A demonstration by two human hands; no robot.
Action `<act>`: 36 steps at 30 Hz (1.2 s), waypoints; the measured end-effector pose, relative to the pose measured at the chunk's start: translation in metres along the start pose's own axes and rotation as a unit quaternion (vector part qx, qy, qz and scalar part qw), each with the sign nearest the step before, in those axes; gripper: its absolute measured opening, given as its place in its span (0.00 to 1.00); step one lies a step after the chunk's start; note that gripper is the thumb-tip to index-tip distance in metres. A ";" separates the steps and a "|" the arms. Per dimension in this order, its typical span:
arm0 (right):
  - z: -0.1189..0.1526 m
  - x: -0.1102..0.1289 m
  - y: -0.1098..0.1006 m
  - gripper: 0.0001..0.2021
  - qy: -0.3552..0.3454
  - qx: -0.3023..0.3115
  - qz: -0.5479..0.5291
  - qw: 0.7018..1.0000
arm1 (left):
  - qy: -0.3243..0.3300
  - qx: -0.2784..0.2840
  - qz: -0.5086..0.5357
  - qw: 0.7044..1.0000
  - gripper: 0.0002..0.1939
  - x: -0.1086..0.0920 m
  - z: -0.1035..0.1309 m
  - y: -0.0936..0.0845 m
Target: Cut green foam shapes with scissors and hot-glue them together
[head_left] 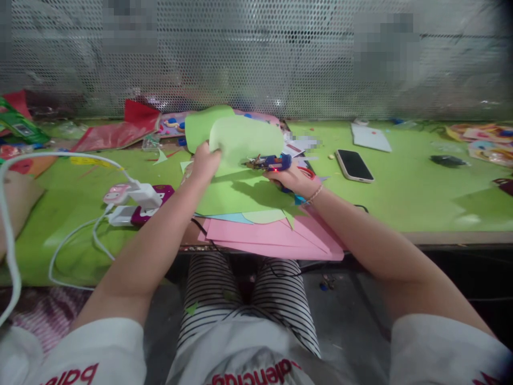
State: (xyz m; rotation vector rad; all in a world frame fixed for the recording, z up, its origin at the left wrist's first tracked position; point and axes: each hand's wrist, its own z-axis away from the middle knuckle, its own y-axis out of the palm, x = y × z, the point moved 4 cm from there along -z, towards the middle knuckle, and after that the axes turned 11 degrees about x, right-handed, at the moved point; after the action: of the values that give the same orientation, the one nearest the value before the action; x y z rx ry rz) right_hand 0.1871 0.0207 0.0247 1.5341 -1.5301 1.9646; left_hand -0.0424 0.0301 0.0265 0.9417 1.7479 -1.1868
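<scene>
My left hand pinches the near left edge of a pale green sheet, which stands up and curls over. Behind it a brighter green sheet bends upward. A blue hot glue gun with a small red light is gripped in my right hand. Its nozzle points left, close to the lower edge of the pale sheet; whether it touches cannot be made out. Beneath both hands lies a flat green sheet, on top of pink sheets that reach past the table's front edge.
White chargers and cables crowd the left, near another person's arm. To the right lie a phone and a white card. Red sheets rest at back left, before a perforated metal panel. A black cord hangs in front.
</scene>
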 end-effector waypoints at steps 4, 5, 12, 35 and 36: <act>-0.003 -0.005 -0.001 0.09 -0.003 -0.016 0.015 1.000 | -0.003 0.000 0.010 1.000 0.15 0.002 -0.001 0.000; -0.003 -0.005 -0.002 0.09 -0.004 -0.020 0.020 1.000 | -0.004 0.001 0.013 1.000 0.15 0.002 -0.001 0.000; -0.005 -0.006 -0.002 0.10 -0.013 -0.038 0.018 0.999 | -0.010 0.007 0.001 1.000 0.14 0.001 0.000 0.000; -0.002 0.004 0.000 0.09 -0.028 -0.035 0.034 0.998 | -0.032 0.034 0.000 0.999 0.17 -0.006 0.006 0.005; -0.002 0.004 0.000 0.10 -0.030 -0.034 0.036 0.998 | -0.033 0.036 0.001 0.999 0.18 -0.007 0.007 0.005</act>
State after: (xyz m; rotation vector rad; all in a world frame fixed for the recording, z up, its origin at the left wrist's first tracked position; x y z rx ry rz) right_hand 0.1847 0.0209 0.0282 1.5454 -1.6795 1.8998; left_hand -0.0335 0.0241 0.0293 0.9364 1.6620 -1.2732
